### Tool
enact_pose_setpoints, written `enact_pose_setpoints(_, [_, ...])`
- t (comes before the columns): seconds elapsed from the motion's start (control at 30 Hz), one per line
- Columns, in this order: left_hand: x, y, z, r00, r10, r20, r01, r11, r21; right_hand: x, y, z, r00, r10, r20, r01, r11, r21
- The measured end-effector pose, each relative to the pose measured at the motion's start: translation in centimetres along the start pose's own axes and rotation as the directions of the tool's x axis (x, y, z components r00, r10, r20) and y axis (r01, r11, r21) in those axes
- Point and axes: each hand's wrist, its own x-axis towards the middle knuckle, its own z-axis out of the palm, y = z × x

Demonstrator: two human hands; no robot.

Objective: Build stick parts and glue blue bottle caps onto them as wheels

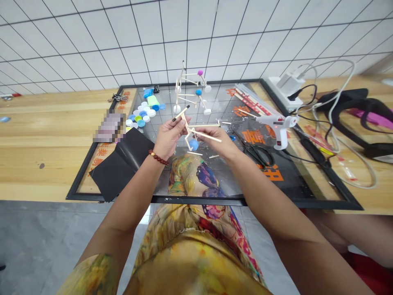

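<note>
Between my hands is a small frame of pale wooden sticks (206, 136), with a blue cap (193, 144) at its lower end and a black-tipped crosspiece at the top. My left hand (172, 135) pinches the frame near the crosspiece. Around its right side, my right hand (216, 137) is closed on the sticks, its fingertips partly hidden behind them. Behind my hands, stick structures with white cap wheels (207, 111), a blue cap (198, 93) and a magenta cap (200, 73) stand on the glass panel (159, 164).
Bottle caps (143, 110) lie back left, near black sheets (123, 164) and a blurred-out object (109, 126). A white glue gun (280, 127), black scissors (259, 155), packaged sticks (251, 100) and a power strip (281, 92) with cables are right. Another person's arm (359, 233) shows lower right.
</note>
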Motion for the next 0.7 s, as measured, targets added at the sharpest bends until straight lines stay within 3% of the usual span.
enact_pose_setpoints(0.13, [0.2,0.0,-0.2,1.0,0.004,-0.012,-0.004,1.0,-0.021,0.1,-0.7,-1.4,0.972,-0.012,-0.235,0.016,1.0,0.017])
enact_pose_setpoints(0.2, [0.2,-0.1,-0.3,1.0,0.011,-0.017,-0.011,1.0,-0.002,0.1,-1.3,-2.1,0.953,-0.063,-0.298,0.072,0.997,0.02])
enact_pose_setpoints(0.33, [0.4,-0.2,-0.6,0.998,0.062,-0.018,-0.061,0.997,0.056,-0.3,-2.2,-2.5,0.953,-0.092,-0.289,0.118,0.99,0.074])
enact_pose_setpoints(0.5, [0.6,-0.4,-0.8,0.994,0.11,-0.026,-0.106,0.986,0.127,-0.7,-2.6,-1.8,0.941,-0.117,-0.317,0.108,0.993,-0.048])
enact_pose_setpoints(0.7, [0.6,-0.6,-0.9,0.991,0.132,-0.006,-0.13,0.982,0.135,-0.7,-2.4,-1.2,0.95,-0.142,-0.279,0.134,0.99,-0.047])
